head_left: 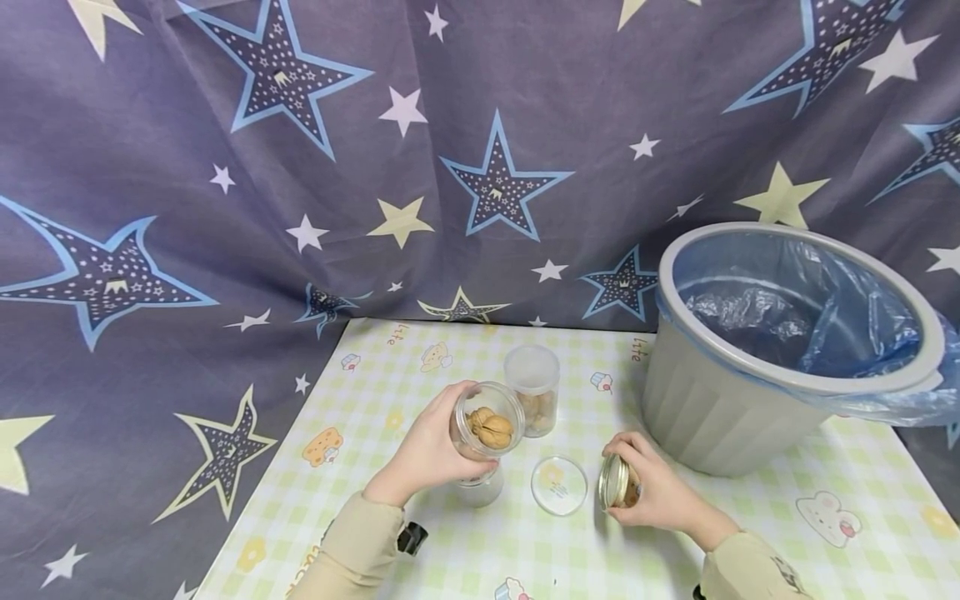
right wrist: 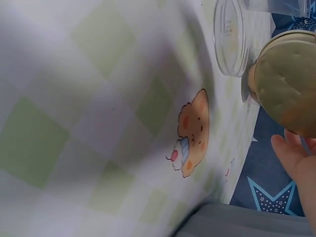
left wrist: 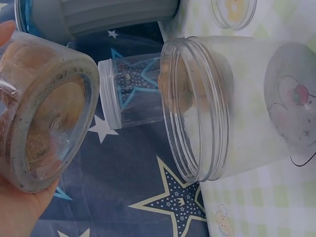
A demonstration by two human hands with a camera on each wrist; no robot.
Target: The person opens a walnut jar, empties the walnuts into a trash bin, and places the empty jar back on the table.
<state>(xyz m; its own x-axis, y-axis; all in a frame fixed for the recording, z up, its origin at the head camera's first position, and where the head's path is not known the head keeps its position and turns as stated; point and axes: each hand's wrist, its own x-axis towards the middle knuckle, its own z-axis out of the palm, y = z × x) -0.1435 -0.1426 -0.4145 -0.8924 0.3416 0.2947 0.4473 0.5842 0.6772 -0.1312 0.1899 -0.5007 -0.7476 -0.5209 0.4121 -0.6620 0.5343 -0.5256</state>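
My left hand (head_left: 448,433) grips a clear open jar (head_left: 489,427) tipped on its side, with walnuts inside; in the left wrist view this jar (left wrist: 44,113) fills the left. Just below it stands an open, empty-looking clear jar (head_left: 480,489) (left wrist: 212,108). My right hand (head_left: 643,477) holds a small jar with a metal lid (head_left: 617,482) (right wrist: 286,79) on its side, low over the table. A loose clear lid (head_left: 558,485) (right wrist: 229,37) lies between my hands. Behind stands a third jar (head_left: 532,400) (left wrist: 128,91), closed, with walnuts in it.
A grey bin (head_left: 787,358) lined with a blue bag stands at the right, close to my right hand. The table (head_left: 375,400) has a green checked cloth with cartoon prints. A star-patterned curtain (head_left: 300,167) hangs behind and to the left.
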